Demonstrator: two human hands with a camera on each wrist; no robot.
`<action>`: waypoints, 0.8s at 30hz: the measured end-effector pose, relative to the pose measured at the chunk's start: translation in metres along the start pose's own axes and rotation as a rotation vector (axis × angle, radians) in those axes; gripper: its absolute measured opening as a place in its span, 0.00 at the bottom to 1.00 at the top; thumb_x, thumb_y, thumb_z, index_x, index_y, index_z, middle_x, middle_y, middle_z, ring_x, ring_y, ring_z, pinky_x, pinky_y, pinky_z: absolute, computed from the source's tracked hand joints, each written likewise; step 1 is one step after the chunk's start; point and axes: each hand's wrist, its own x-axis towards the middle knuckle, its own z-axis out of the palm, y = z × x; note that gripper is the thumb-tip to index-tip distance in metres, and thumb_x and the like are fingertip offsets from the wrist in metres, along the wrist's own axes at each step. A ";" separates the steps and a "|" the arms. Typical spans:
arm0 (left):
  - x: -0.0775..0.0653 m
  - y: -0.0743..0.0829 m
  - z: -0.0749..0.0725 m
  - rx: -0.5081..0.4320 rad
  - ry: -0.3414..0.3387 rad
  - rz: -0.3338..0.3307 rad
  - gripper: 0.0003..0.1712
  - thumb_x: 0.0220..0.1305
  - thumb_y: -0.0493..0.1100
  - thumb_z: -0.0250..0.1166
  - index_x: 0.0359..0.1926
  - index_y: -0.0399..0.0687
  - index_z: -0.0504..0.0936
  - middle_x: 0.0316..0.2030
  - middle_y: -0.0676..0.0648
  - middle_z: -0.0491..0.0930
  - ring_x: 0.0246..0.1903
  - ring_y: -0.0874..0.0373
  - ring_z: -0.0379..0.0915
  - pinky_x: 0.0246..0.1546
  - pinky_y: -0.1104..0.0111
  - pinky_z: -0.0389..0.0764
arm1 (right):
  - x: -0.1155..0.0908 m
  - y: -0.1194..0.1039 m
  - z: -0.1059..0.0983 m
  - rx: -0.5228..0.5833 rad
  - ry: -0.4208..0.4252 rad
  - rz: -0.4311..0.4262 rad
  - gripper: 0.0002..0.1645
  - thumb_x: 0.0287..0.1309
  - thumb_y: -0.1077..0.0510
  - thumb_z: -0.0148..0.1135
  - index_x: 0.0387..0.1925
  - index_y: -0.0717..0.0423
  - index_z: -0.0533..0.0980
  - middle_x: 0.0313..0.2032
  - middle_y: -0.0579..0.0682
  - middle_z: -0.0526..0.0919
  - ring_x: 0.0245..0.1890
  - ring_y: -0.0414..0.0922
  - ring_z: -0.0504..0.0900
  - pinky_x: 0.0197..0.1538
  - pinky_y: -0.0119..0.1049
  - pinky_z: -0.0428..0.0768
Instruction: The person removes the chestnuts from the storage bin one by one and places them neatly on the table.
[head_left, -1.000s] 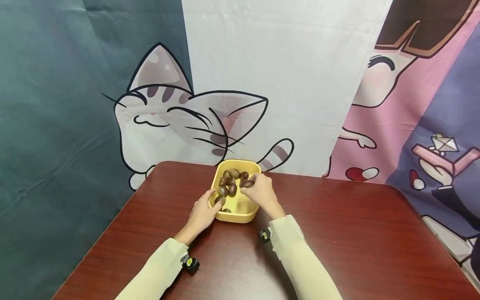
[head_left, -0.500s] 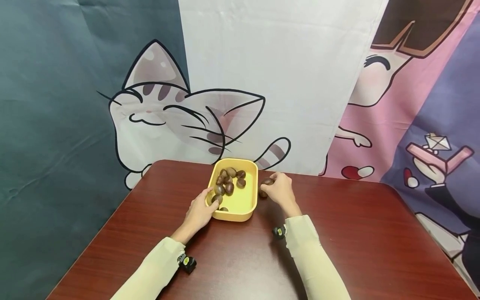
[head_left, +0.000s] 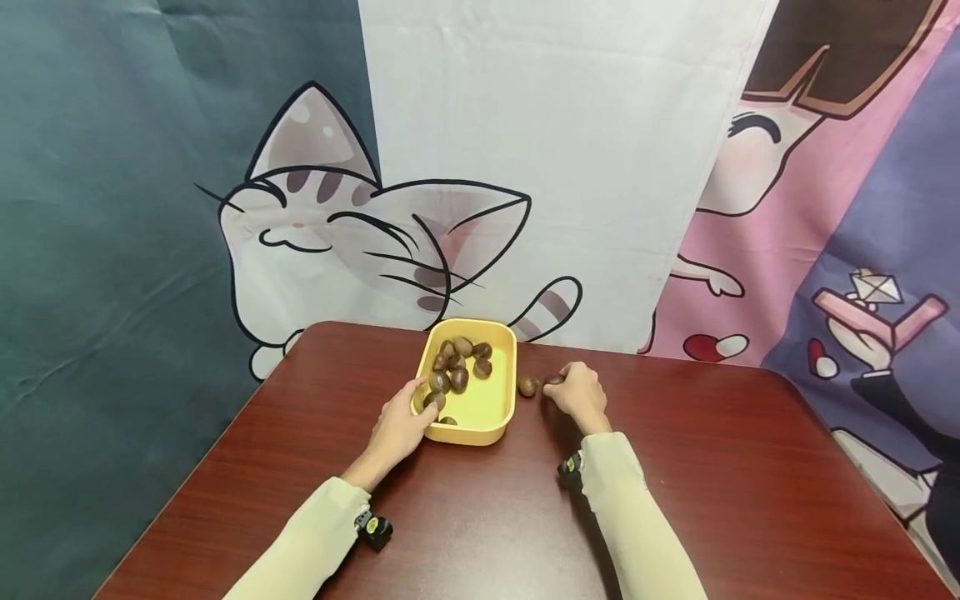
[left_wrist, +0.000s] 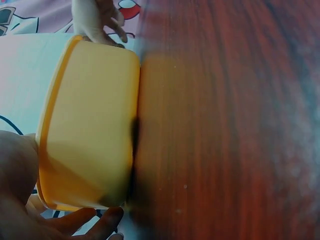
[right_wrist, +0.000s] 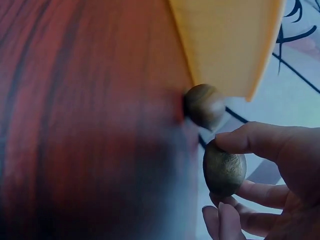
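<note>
With the yellow box [head_left: 491, 435] gripped at its near left corner by the left hand [head_left: 397, 425], the brown nut [right_wrist: 225, 169] pinched by the right hand [head_left: 581, 396], right of a loose nut [head_left: 527, 386], is best released gently, low over the table [head_left: 675, 458].

brown nuts [head_left: 459, 379] in and beside yellow tub [head_left: 471, 436]
</note>
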 end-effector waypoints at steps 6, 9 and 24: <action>0.000 -0.001 0.000 0.004 0.003 -0.004 0.33 0.65 0.51 0.62 0.71 0.54 0.69 0.66 0.43 0.71 0.63 0.43 0.69 0.51 0.43 0.73 | 0.002 0.006 0.007 -0.014 -0.026 0.025 0.22 0.51 0.50 0.70 0.44 0.59 0.81 0.44 0.58 0.84 0.44 0.58 0.82 0.41 0.55 0.78; 0.000 -0.001 0.000 0.004 0.003 -0.001 0.33 0.66 0.51 0.61 0.71 0.54 0.69 0.66 0.43 0.71 0.62 0.43 0.69 0.50 0.43 0.73 | 0.001 0.006 0.008 -0.017 -0.026 0.024 0.22 0.50 0.51 0.70 0.44 0.60 0.81 0.44 0.59 0.84 0.43 0.59 0.82 0.41 0.56 0.78; 0.000 -0.001 0.000 0.000 0.002 0.002 0.32 0.66 0.52 0.61 0.70 0.55 0.69 0.66 0.44 0.72 0.62 0.44 0.70 0.48 0.45 0.74 | -0.009 -0.005 0.003 -0.099 -0.022 -0.003 0.19 0.51 0.49 0.67 0.36 0.60 0.76 0.40 0.60 0.80 0.40 0.61 0.77 0.37 0.54 0.76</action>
